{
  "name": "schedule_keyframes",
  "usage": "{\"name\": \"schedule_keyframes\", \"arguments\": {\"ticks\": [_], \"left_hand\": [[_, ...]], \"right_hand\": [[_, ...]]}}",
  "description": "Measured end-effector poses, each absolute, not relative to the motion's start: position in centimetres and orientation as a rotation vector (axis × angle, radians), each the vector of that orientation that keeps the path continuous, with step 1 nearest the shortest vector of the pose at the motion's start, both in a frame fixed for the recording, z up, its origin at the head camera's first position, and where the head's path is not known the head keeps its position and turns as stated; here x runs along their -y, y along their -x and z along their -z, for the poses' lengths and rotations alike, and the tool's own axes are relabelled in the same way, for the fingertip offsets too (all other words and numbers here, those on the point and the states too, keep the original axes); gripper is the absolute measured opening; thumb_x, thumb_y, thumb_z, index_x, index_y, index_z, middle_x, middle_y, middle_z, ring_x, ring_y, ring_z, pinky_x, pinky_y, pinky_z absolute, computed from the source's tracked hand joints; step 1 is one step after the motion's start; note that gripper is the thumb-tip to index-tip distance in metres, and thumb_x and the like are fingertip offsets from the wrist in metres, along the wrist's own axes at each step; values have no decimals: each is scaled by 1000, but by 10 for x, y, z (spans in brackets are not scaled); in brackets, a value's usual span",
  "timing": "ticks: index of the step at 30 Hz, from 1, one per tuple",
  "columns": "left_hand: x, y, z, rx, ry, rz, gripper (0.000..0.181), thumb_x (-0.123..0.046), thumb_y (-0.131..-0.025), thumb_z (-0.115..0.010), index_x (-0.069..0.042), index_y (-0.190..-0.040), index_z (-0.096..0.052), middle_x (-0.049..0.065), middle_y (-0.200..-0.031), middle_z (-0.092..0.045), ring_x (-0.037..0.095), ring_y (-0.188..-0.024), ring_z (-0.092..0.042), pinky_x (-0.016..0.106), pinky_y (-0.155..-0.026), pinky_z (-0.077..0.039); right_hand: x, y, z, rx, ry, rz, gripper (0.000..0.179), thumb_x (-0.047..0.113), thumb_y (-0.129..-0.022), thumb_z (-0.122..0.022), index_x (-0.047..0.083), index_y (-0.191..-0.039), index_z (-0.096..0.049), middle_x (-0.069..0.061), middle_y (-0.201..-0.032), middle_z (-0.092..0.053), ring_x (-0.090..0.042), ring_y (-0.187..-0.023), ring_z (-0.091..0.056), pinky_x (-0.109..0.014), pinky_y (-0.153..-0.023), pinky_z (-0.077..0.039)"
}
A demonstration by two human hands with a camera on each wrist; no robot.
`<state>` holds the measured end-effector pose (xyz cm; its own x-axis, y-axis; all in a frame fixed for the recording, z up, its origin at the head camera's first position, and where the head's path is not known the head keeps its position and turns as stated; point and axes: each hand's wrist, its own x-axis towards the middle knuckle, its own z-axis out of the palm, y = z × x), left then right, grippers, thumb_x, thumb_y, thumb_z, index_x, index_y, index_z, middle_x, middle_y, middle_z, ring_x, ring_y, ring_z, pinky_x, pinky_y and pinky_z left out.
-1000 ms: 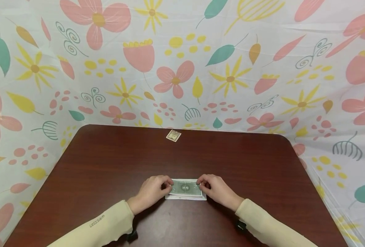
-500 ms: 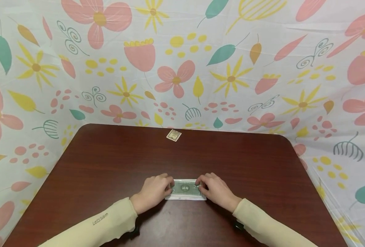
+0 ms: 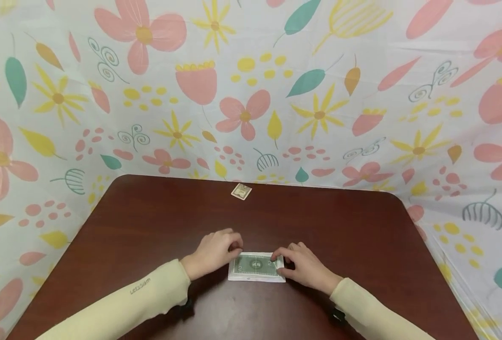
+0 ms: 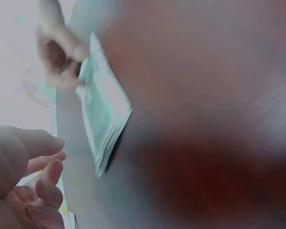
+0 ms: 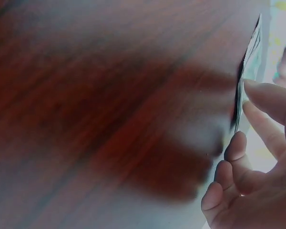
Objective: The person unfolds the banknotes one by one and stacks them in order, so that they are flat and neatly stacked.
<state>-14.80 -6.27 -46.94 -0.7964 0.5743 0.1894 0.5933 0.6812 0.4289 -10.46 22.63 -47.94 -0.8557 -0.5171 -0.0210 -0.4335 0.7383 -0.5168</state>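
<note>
A thin stack of paper banknotes (image 3: 255,278) lies flat on the dark wooden table. On top is a green banknote (image 3: 256,264) marked with a 2. My left hand (image 3: 214,252) hovers at the stack's left end, fingers loosely bent; the left wrist view shows a gap between its fingertips (image 4: 57,145) and the notes (image 4: 102,107). At the other end my right hand (image 3: 308,269) touches the top note, index finger and thumb apart along its edge. The right wrist view shows the thumb (image 5: 262,95) at the stack's edge (image 5: 240,90), with the other fingers bent beside it.
A small brownish banknote (image 3: 241,191) lies near the far edge of the brown table (image 3: 170,212). Behind and beside the table hangs a white cloth (image 3: 251,71) printed with flowers and leaves.
The green note, held at both ends earlier, now lies on the stack. My left hand has lifted from its end; my right fingers have loosened. The head view has shifted slightly.
</note>
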Motion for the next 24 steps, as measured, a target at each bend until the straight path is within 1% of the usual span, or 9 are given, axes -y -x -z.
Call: {"name": "schedule_keyframes", "arguments": {"ticks": [6, 10, 12, 15, 18, 20, 24], "left_hand": [[56, 204, 464, 2862, 857, 879, 4, -18, -93, -78, -19, -96, -76, -5, -90, -66, 16, -81, -67, 38, -68, -55], [56, 248, 464, 2858, 780, 973, 8, -17, -95, -77, -15, -103, -78, -1, -96, -69, 20, -89, -68, 40, -77, -55], [55, 269, 464, 2871, 755, 1009, 13, -16, -96, -76, -13, -108, -79, 1, -99, -70, 21, -91, -67, 39, -78, -54], [51, 296, 460, 2898, 743, 1029, 19, -17, -98, -73, -10, -116, -77, 5, -102, -71, 23, -91, -66, 39, -75, -52], [47, 317, 459, 2930, 735, 1033, 23, -16, -100, -70, -9, -121, -75, 8, -104, -72, 25, -89, -66, 39, -74, -53], [44, 326, 460, 2976, 709, 1009, 25, -16, -101, -68, -9, -124, -74, 9, -108, -73, 26, -93, -66, 41, -78, -53], [42, 336, 471, 3072, 661, 915, 27, -19, -104, -66, -15, -129, -72, 7, -118, -71, 23, -102, -65, 40, -83, -53]], "right_hand": [[-228, 102, 483, -2786, 737, 754, 27, 25, -93, -80, 32, -117, -69, 11, -84, -50, -10, -83, -38, -30, -72, -34], [-228, 102, 484, -2797, 750, 751, 27, 26, -93, -79, 32, -118, -69, 12, -84, -50, -9, -83, -37, -30, -73, -33], [-228, 100, 483, -2801, 754, 740, 28, 27, -93, -80, 33, -118, -69, 13, -83, -49, -9, -82, -36, -30, -73, -33], [-230, 98, 482, -2812, 749, 719, 28, 27, -92, -80, 33, -118, -70, 13, -83, -48, -9, -81, -35, -29, -73, -32], [-230, 98, 480, -2819, 749, 714, 29, 27, -92, -81, 33, -117, -70, 13, -82, -48, -9, -80, -34, -29, -73, -31], [-230, 98, 480, -2819, 759, 717, 29, 27, -92, -81, 33, -118, -70, 13, -83, -48, -9, -81, -34, -30, -73, -31], [-228, 99, 480, -2831, 789, 704, 30, 26, -93, -79, 34, -120, -69, 13, -84, -50, -8, -80, -34, -29, -73, -31]]}}
